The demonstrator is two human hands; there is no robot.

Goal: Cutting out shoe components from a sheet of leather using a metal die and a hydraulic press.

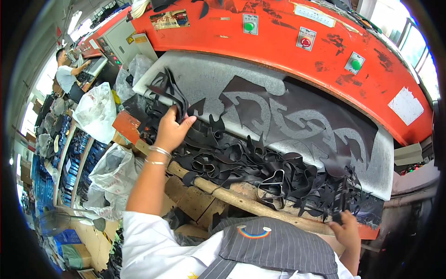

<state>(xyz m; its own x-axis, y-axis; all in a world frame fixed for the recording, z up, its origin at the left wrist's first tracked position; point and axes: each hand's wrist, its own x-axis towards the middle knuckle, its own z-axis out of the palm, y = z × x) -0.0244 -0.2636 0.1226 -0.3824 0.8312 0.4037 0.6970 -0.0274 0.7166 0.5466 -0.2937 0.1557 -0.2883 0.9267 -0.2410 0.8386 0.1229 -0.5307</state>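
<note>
Pinching black scraps [179,95] by their near end, your left hand [172,131] likely holds them clear of the pile [253,173]; right hand [346,230] beside near-right strips [342,200], can't tell its grip.

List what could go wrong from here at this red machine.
The metal frame among the black scraps might scratch a hand that sweeps through them. Scraps heaped behind the wooden pole could spill over it. The dark strips at the left hand might snag the cut sheet.
</note>
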